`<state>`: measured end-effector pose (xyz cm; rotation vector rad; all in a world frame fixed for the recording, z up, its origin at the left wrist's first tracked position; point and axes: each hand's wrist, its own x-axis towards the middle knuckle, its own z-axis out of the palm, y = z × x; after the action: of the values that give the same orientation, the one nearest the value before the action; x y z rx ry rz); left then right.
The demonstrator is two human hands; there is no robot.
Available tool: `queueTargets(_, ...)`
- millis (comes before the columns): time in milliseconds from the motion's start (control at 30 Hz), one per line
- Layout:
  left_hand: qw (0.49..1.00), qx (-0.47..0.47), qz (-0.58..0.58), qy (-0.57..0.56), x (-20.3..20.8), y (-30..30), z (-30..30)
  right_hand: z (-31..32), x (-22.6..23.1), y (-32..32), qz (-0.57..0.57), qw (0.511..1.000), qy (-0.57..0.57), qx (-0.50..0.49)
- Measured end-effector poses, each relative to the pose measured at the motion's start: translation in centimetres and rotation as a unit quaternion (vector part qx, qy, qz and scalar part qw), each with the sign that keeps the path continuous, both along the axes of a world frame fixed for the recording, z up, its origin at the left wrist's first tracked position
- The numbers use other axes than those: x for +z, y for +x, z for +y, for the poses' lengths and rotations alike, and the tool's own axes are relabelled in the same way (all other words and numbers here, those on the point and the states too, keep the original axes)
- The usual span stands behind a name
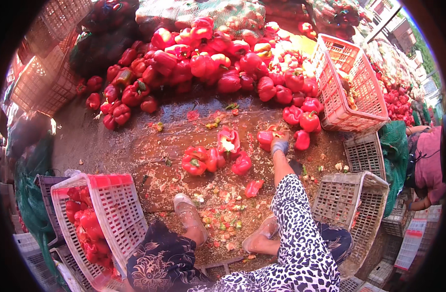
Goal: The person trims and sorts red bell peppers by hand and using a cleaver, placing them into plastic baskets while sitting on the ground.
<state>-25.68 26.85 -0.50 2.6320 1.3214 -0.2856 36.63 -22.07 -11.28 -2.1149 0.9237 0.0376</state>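
Observation:
My right hand [280,144], in a greyish glove, reaches forward from a black-and-white spotted sleeve. Its fingers close on a red bell pepper [265,140] on the wet, seed-strewn surface. Left of it stands a torn-open red pepper [227,141] with its pale core showing. Around that lie whole-looking red peppers, one with a green stem [193,161] and another [241,164] nearer me. A loose red piece [253,188] rests closer to my feet. My left hand is out of sight.
A large heap of red peppers [203,63] spreads across the far side, with filled net sacks [203,17] behind. An orange crate [339,92] stands far right. Pale crates flank me; the left one [118,214] holds red pepper pieces. Another person [427,160] is at right.

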Motion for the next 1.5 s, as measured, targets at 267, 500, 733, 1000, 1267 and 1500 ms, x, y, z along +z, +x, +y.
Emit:
queueTargets(267,0.999,-0.007,-0.033,-0.016,-1.9,-1.1,-0.4,4.2,0.2,-2.9,-0.294,0.920,0.245,0.084)
queueTargets(500,0.996,0.037,-0.074,0.036,-2.9,-2.0,1.5,16.7,21.4,-10.2,-0.263,0.834,0.364,0.322)
queueTargets(733,0.880,0.110,-0.463,0.018,2.5,0.0,0.2,34.0,37.6,-27.9,-0.330,0.666,0.288,0.604)
queueTargets(1000,0.837,0.190,-0.511,-0.040,2.5,-3.6,-1.6,31.1,31.8,-27.1,-0.110,0.592,0.133,0.787)
queueTargets(1267,0.971,0.072,-0.221,0.050,4.4,1.4,-4.6,13.6,15.1,-10.5,0.080,0.755,-0.251,0.601)
queueTargets(1500,0.987,0.007,-0.150,0.049,0.8,-3.3,-2.5,13.1,5.2,-7.4,0.086,0.668,-0.394,0.625)
